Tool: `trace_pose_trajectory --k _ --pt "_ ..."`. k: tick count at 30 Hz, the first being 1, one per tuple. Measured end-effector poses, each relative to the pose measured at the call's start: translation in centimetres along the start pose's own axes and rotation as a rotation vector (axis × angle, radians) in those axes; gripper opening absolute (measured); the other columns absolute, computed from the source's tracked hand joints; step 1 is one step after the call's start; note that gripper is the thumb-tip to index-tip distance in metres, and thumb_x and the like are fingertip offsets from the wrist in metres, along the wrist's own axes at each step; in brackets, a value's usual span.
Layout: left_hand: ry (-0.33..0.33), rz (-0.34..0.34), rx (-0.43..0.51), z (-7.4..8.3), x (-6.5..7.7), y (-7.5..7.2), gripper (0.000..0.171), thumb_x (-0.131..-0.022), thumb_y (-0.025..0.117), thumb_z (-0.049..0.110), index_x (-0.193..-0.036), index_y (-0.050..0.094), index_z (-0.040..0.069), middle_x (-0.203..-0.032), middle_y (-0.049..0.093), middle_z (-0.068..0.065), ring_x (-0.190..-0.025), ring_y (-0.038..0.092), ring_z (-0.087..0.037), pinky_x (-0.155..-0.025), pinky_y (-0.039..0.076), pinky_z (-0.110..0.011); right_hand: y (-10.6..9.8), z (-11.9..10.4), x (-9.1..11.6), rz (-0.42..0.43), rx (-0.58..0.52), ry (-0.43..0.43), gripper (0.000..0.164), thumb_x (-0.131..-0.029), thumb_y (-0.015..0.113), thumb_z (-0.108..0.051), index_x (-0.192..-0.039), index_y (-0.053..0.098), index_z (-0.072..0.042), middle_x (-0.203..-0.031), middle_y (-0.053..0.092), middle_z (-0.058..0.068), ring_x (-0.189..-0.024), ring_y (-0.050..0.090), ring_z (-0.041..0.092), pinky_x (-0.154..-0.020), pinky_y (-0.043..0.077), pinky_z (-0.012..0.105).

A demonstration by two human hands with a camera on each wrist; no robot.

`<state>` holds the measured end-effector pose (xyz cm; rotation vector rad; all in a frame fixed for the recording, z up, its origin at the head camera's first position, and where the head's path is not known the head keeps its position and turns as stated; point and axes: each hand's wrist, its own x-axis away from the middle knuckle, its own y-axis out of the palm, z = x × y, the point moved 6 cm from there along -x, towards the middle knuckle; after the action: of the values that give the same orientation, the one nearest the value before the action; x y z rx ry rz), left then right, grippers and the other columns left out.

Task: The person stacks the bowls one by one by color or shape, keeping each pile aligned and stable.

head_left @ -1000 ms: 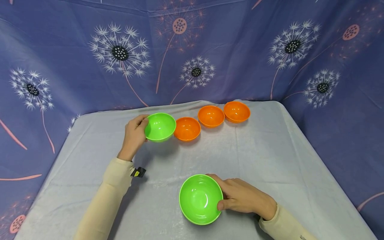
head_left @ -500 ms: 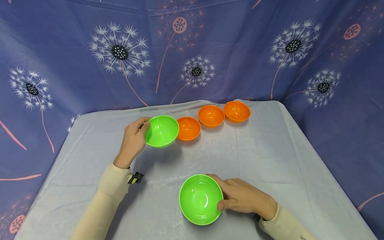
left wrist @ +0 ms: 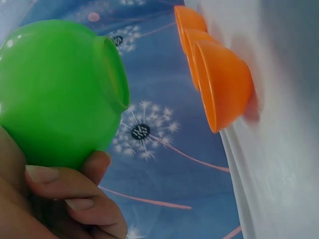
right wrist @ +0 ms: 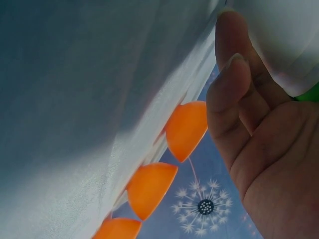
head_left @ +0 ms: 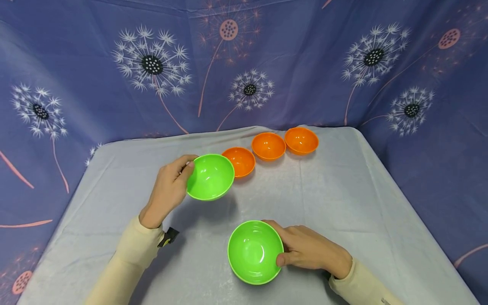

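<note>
My left hand (head_left: 167, 186) pinches a green bowl (head_left: 211, 177) by its left rim, thumb at the edge. That bowl is off the table, its shadow below it, and overlaps the nearest orange bowl (head_left: 240, 162) in the head view. The left wrist view gives the green bowl's underside (left wrist: 55, 94) and foot ring, with curled fingers (left wrist: 65, 186) beneath. My right hand (head_left: 310, 250) grips a second green bowl (head_left: 255, 253) by its right side, thumb over the rim, near the front middle. Both green bowls look empty inside.
Two more orange bowls, one in the middle (head_left: 268, 146) and one at the right end (head_left: 301, 141), continue the slanted row along the back of the table. A pale cloth (head_left: 335, 203) covers the tabletop. Blue dandelion-patterned curtains (head_left: 305, 63) enclose the back and sides.
My left hand has brought its green bowl toward the front and slightly right, from beside the nearest orange bowl to partly in front of it. The right hand and its bowl stay put.
</note>
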<state>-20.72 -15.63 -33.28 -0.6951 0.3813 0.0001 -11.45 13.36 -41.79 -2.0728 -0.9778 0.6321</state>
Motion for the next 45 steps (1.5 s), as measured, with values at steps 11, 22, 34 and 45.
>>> trace_pose_trajectory --k 11,22,34,45 --pt "0.07 -0.055 -0.006 3.1 1.9 0.4 0.024 -0.103 0.046 0.02 -0.118 0.064 0.02 -0.104 0.067 0.002 -0.081 0.06 -0.011 -0.066 0.05 -0.037 -0.2 -0.1 0.0 0.008 0.017 -0.001 0.088 -0.078 0.015 -0.083 -0.147 0.029 -0.028 -0.096 0.061 -0.016 -0.074 0.055 0.001 -0.063 0.05 0.028" --pt "0.136 -0.103 -0.027 5.3 3.3 1.2 0.025 -0.101 0.049 0.017 -0.121 0.063 0.023 -0.104 0.066 0.009 -0.086 0.06 -0.006 -0.072 0.051 -0.036 -0.3 -0.2 0.0 0.002 0.026 0.006 0.088 -0.077 0.015 -0.083 -0.147 0.029 -0.03 -0.096 0.06 -0.017 -0.073 0.054 0.002 -0.062 0.049 0.027" --pt "0.224 -0.191 0.012 7.4 4.4 2.3 0.027 -0.103 0.045 0.019 -0.125 0.06 0.023 -0.106 0.064 0.012 -0.089 0.059 -0.004 -0.075 0.052 -0.034 -0.2 -0.1 0.0 -0.008 0.023 -0.004 0.087 -0.078 0.016 -0.082 -0.144 0.031 -0.028 -0.081 0.052 -0.019 -0.067 0.05 0.001 -0.061 0.046 0.023" --pt "0.253 -0.237 0.041 8.1 5.3 3.2 0.026 -0.103 0.045 0.019 -0.124 0.06 0.024 -0.105 0.063 0.014 -0.088 0.059 -0.002 -0.075 0.052 -0.032 -0.3 -0.1 -0.1 -0.003 0.006 -0.048 0.084 -0.08 0.017 -0.08 -0.139 0.033 -0.023 -0.069 0.043 -0.019 -0.059 0.044 -0.002 -0.051 0.037 0.014"
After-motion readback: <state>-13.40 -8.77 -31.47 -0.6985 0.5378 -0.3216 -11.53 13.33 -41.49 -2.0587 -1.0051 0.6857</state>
